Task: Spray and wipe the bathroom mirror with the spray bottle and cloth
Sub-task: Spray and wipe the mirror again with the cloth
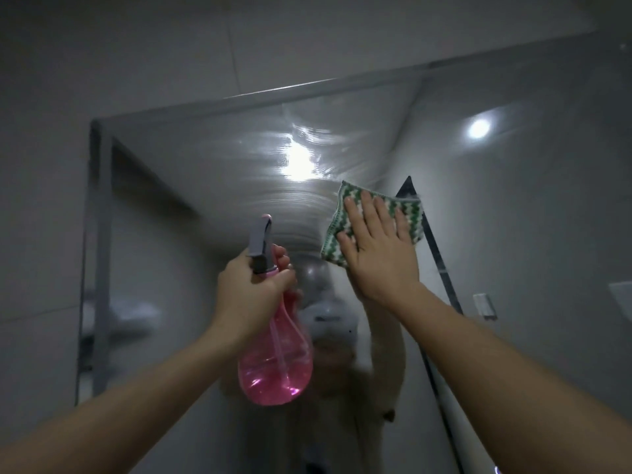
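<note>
The bathroom mirror (212,172) fills the wall ahead, with wet smear streaks around a reflected light near its upper middle. My left hand (254,285) grips the neck of a pink spray bottle (275,367) with a grey trigger head, held upright just in front of the glass. My right hand (378,249) lies flat with straight fingers on a green and white zigzag cloth (337,230), pressing it against the mirror to the right of the bottle. My reflection is partly hidden behind both arms.
Grey tiled wall (136,56) surrounds the mirror's top and left edges. The mirror's frame (99,234) runs down the left side. A reflected ceiling light (478,128) glows at upper right. A small wall fitting (484,304) shows at right.
</note>
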`<state>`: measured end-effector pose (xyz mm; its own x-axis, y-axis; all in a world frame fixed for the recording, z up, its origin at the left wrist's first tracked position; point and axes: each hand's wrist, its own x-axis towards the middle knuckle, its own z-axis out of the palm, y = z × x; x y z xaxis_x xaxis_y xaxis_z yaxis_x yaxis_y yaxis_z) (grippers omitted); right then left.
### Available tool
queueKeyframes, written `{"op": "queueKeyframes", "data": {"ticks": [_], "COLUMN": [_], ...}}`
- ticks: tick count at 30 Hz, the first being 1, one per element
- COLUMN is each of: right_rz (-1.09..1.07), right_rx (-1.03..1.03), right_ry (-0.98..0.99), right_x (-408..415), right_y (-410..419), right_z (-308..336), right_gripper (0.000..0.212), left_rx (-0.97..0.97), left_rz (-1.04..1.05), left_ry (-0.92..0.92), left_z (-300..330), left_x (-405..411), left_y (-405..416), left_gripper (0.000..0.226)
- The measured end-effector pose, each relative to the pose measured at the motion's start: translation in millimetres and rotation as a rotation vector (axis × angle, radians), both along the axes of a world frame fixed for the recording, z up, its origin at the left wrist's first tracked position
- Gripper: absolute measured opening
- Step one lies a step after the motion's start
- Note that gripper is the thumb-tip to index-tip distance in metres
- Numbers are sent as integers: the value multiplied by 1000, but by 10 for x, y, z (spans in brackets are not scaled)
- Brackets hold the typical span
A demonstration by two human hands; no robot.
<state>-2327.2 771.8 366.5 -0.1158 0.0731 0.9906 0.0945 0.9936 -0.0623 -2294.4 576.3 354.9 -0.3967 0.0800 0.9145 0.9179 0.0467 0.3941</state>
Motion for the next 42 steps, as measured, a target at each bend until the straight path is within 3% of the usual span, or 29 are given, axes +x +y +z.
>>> {"op": "queueKeyframes", "data": {"ticks": [5,9,22,26,30,35,39,42], "right_rz": [-7,-34,33,23,27,36,85,78], "right_rx": [-12,32,113,110,83,143,227,244], "right_ry": [56,20,-33,-24,-7,1,-10,-47], "right_x": [-62,-56,-63,-110,-129,-110,-94,-76], "right_y": [23,60,-204,-334,-445,-426,-394,-394], "right_z": [-326,-189,1497,2020,2377,2236,1737,1351], "right_gripper": [60,62,59,59,59,59,58,59], "left_rx": [15,-27,-98,-109,-110,-69,-13,59], "left_rz": [47,23,137,96,43,21,84,121], "left_ry": [-18,-16,7,2,11,11,6,-51], "left_z": [36,130,1052,1265,1355,1319,1223,1058], "left_x": [39,51,9,-30,-17,-24,-29,48], "left_y": [165,170,-103,-131,-74,-56,-70,-84], "left_gripper": [23,23,24,13,16,16,12,22]}}
